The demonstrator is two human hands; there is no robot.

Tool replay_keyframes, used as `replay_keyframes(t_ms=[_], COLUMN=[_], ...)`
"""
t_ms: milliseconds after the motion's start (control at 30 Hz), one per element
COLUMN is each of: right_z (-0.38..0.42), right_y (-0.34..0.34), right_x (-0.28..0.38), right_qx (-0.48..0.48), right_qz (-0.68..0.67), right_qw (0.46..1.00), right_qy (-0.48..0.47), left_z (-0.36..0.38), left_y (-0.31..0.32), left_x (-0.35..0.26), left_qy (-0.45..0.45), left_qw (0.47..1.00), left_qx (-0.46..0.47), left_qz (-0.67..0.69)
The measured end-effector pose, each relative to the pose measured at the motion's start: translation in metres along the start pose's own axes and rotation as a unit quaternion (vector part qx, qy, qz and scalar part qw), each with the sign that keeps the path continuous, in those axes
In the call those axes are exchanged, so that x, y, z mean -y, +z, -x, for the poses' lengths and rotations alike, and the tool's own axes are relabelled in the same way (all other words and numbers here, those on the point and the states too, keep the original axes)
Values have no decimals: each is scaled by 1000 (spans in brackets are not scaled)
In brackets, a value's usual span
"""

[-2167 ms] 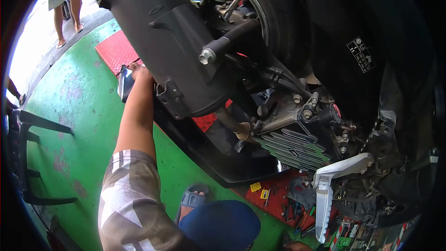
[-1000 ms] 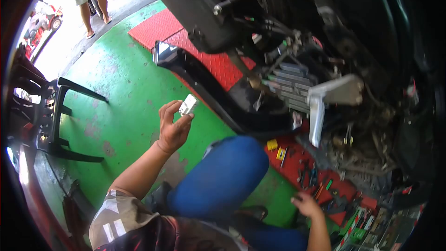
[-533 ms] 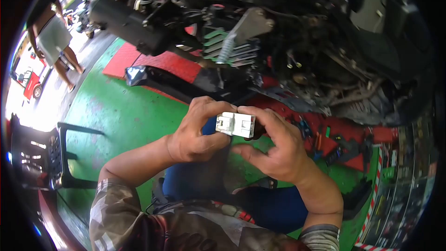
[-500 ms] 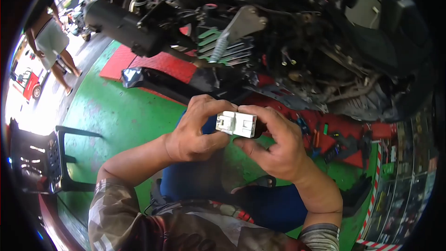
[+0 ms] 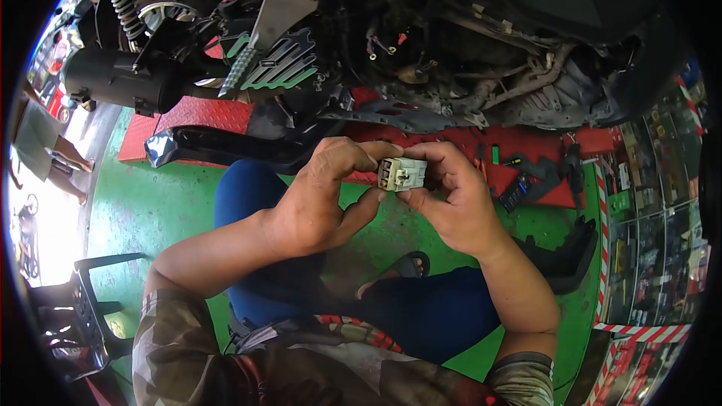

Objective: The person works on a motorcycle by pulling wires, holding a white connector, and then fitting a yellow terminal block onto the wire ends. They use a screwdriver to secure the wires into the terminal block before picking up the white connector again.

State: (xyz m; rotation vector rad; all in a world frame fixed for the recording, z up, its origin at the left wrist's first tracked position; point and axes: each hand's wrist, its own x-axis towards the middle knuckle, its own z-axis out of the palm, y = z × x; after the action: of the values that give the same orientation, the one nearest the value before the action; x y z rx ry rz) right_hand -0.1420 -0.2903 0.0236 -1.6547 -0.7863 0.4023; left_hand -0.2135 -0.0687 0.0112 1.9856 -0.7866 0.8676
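A small white plastic electrical connector [image 5: 404,174] with open slots in its left end sits between my two hands. My right hand [image 5: 455,199] pinches its right end between thumb and fingers. My left hand [image 5: 323,199] has its index finger along the connector's upper left edge and its thumb at the lower left corner, closed on that end. Beyond my hands stands a partly stripped motor scooter [image 5: 444,60], its frame and wiring exposed. Loose wire ends [image 5: 382,49] hang from its side.
A glossy black body panel [image 5: 233,149] lies on the red platform [image 5: 199,116]. Tools [image 5: 515,194] and dark parts lie on the right. A black chair [image 5: 90,308] stands at left. Shelves [image 5: 647,233] line the right side behind striped tape. A person [image 5: 45,143] is at far left.
The connector has been turned, so its slotted end now shows at the left. My view has shifted right, with the scooter and chair now further left in the picture.
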Motion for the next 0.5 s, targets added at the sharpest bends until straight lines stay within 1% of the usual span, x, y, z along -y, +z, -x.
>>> replay_keyframes(t_ms=[200,400,433,467,500], right_z=[2,2,1,1,1], right_y=[-3,-5,-6,-7,-6], right_x=[-15,-23,-22,-23,-24], right_qx=[-26,-54,-63,-73,-75], right_qz=[-26,23,59,95,92], right_qw=[999,998,996,993,993], right_qy=[-15,-12,-14,-15,-8], left_z=[0,2,-1,-4,-7], left_y=[15,21,20,17,16], left_x=[6,15,18,20,24], left_qy=[-18,-77,-78,-93,-108], left_qw=[1000,997,997,995,991], left_qx=[-10,2,4,38,72], left_qz=[23,20,22,18,15])
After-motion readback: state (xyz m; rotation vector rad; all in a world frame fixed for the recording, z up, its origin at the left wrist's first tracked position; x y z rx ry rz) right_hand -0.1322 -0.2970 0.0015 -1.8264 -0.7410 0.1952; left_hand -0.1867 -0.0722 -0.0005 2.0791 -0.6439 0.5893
